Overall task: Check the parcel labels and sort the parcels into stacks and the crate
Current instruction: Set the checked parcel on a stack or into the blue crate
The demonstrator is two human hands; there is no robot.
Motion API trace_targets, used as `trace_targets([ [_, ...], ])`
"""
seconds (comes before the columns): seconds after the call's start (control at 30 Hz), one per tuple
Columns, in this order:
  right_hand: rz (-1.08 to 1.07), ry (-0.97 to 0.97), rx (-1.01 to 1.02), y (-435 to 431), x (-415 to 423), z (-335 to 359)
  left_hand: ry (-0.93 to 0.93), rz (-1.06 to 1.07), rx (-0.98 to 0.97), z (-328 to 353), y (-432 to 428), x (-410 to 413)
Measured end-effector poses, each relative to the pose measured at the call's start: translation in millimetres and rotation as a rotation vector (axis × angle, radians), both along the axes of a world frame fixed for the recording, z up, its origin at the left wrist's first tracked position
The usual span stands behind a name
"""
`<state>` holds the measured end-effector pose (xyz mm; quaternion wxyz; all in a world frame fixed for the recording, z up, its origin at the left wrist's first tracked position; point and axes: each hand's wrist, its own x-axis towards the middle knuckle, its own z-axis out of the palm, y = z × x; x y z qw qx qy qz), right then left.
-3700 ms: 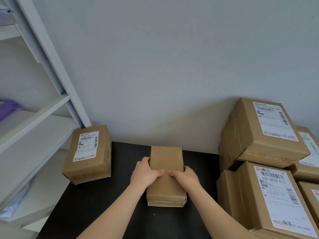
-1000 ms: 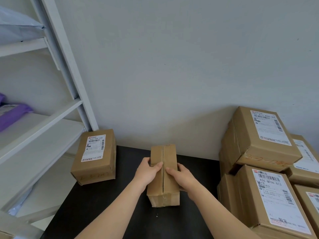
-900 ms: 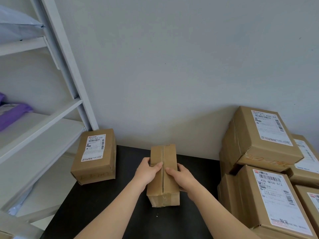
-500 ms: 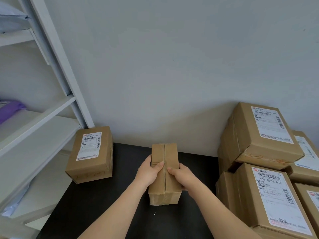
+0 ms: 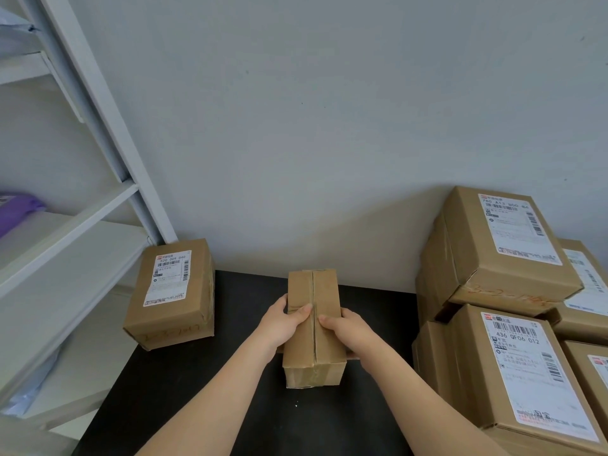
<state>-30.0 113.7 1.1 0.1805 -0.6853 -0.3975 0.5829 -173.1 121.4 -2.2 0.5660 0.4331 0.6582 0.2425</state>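
Observation:
A narrow brown cardboard parcel (image 5: 314,291) stands in the middle of the black table (image 5: 184,393), its taped seam facing up and no label showing. My left hand (image 5: 283,320) grips its left side with the thumb on top. My right hand (image 5: 345,330) grips its right side, thumb on the top face too. A labelled parcel (image 5: 171,291) lies alone at the table's far left corner. A stack of labelled parcels (image 5: 500,245) fills the right side, with another labelled one (image 5: 526,373) in front.
A white metal shelf rack (image 5: 65,232) stands to the left, holding a purple mailer (image 5: 16,209) and a grey bag. A grey wall (image 5: 296,126) runs behind the table. No crate is in view.
The parcel has been turned in my hands from its plain wide face to the narrow seam face up. Both hands have kept hold of it in the same place on the table.

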Motion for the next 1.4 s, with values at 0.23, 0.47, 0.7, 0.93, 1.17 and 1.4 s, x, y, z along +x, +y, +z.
trace_targets([
  [0.23,0.011,-0.011,-0.007,4,0,-1,0.008,0.015,0.014,-2,-1,0],
  [0.47,0.001,0.007,0.030,0,0,-4,-0.005,0.012,0.033,2,-5,1],
  [0.7,-0.019,0.024,0.057,-10,-1,-2,-0.010,-0.002,0.021,8,-12,1],
  [0.93,-0.069,0.069,0.038,-12,-2,12,-0.013,-0.014,0.047,21,-14,-1],
  [1.17,-0.182,0.161,0.092,-6,-1,22,-0.104,0.116,0.050,30,-13,2],
  [1.4,-0.368,0.252,0.206,-1,6,32,-0.287,0.232,0.079,49,-17,6],
])
